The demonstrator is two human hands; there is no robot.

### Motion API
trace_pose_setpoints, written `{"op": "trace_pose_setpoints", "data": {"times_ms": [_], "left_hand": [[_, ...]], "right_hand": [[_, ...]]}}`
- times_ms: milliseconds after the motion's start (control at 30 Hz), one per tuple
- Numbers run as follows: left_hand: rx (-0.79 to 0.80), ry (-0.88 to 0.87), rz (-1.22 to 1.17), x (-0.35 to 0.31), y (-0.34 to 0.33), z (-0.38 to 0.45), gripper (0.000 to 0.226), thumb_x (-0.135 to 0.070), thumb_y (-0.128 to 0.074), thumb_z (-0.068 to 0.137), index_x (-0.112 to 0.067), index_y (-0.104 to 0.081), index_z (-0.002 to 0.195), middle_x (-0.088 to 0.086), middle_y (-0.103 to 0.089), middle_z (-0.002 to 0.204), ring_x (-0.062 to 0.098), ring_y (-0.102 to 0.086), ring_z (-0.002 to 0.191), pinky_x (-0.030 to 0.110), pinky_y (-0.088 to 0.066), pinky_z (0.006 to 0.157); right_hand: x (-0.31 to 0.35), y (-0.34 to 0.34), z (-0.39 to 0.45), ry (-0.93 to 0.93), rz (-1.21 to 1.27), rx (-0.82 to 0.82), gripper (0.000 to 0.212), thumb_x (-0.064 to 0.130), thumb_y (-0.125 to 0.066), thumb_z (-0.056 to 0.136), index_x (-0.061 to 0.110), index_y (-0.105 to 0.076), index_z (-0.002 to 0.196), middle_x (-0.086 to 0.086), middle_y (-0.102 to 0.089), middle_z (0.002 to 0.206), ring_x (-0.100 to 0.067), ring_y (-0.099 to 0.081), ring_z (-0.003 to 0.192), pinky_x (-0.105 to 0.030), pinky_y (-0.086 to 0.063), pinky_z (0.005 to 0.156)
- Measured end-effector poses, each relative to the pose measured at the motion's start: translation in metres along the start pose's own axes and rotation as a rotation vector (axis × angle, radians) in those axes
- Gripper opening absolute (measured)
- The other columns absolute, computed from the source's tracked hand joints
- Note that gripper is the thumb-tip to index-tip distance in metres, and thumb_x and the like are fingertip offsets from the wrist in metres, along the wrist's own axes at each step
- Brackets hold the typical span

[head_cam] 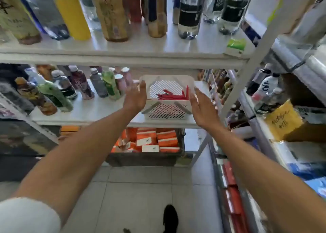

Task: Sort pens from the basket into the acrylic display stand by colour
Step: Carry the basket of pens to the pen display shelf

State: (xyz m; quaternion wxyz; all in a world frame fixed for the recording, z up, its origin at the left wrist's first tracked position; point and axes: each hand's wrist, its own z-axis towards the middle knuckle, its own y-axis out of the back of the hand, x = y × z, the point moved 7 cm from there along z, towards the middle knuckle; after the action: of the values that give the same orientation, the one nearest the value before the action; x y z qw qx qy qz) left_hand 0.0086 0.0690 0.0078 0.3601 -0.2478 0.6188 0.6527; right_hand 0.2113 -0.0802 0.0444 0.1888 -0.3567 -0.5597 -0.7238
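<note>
Both hands are stretched forward with fingers straight, one at each short end of a white slatted plastic basket [167, 109]. The left hand [135, 96] lies flat-palmed against or just beside the basket's left end, and the right hand [200, 106] stands the same way at the right end; neither has fingers curled round anything, and whether the palms actually press the plastic cannot be told from here. Inside the basket lies a loose bundle of red pens [173, 96], most lying flat along the bottom, one or two propped upright against the right wall (only red ones can be made out).

The basket sits at the right end of a white shelf board [84, 114] in a metal shelving unit. To its left on the same board stand drink bottles [63, 90] with green, dark and pink labels. The shelf above [123, 56] carries larger bottles and tall cartons, plus a small green-and-white packet [235, 46] near its right corner. Below, a dark crate [146, 158] holds orange-and-white packs. A second rack runs down the right side, with a yellow handwritten card [282, 121] hanging on it. The floor is pale grey tile [137, 197], and a black shoe [170, 217] shows at the bottom edge.
</note>
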Motion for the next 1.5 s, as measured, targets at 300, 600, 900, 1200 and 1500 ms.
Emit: {"op": "trace_pose_setpoints", "data": {"times_ms": [300,600,900,1200,1500], "left_hand": [[-0.101,0.316,-0.312,0.059,-0.044,0.066,0.057,-0.049,-0.036,0.098,-0.012,-0.060,0.134,0.013,-0.064,0.131,0.029,-0.058,0.121,0.037,-0.045,0.102],[0.175,0.515,-0.902,0.096,-0.066,0.088,0.069,-0.068,-0.023,0.099,-0.020,-0.059,0.134,0.007,-0.072,0.123,0.029,-0.065,0.119,0.045,-0.052,0.099],[0.405,0.421,-0.953,0.072,-0.072,0.076,0.076,-0.066,-0.018,0.101,-0.016,-0.043,0.152,0.019,-0.047,0.152,0.041,-0.045,0.139,0.055,-0.041,0.111],[0.323,0.429,-1.166,0.086,-0.018,0.037,0.071,-0.064,-0.017,0.102,-0.020,-0.040,0.153,0.013,-0.051,0.151,0.033,-0.053,0.135,0.049,-0.050,0.103],[0.028,0.495,-1.205,0.143,0.104,-0.043,0.067,-0.067,-0.024,0.100,-0.027,-0.071,0.127,0.010,-0.068,0.132,0.029,-0.067,0.117,0.047,-0.056,0.094]], "right_hand": [[-0.111,-0.041,0.112,-0.252,0.100,0.016,0.060,0.046,-0.032,0.109,0.015,-0.023,0.160,-0.006,-0.023,0.167,-0.021,-0.020,0.154,-0.038,-0.015,0.124],[-0.135,-0.087,0.153,-0.501,0.934,0.179,0.061,0.060,-0.027,0.104,0.019,-0.059,0.135,-0.009,-0.071,0.123,-0.024,-0.071,0.112,-0.043,-0.056,0.095],[-0.122,-0.095,0.159,-0.504,1.189,0.234,0.068,0.065,-0.025,0.101,0.018,-0.057,0.140,-0.017,-0.063,0.138,-0.035,-0.063,0.124,-0.047,-0.054,0.095],[-0.067,-0.114,0.138,-0.478,1.175,0.367,0.057,0.059,-0.024,0.105,0.031,-0.073,0.110,-0.006,-0.076,0.112,-0.027,-0.073,0.104,-0.045,-0.057,0.088],[0.035,-0.179,0.085,-0.455,1.078,0.577,0.057,0.062,-0.028,0.103,0.023,-0.062,0.128,-0.008,-0.075,0.112,-0.024,-0.074,0.099,-0.039,-0.060,0.081]]}}
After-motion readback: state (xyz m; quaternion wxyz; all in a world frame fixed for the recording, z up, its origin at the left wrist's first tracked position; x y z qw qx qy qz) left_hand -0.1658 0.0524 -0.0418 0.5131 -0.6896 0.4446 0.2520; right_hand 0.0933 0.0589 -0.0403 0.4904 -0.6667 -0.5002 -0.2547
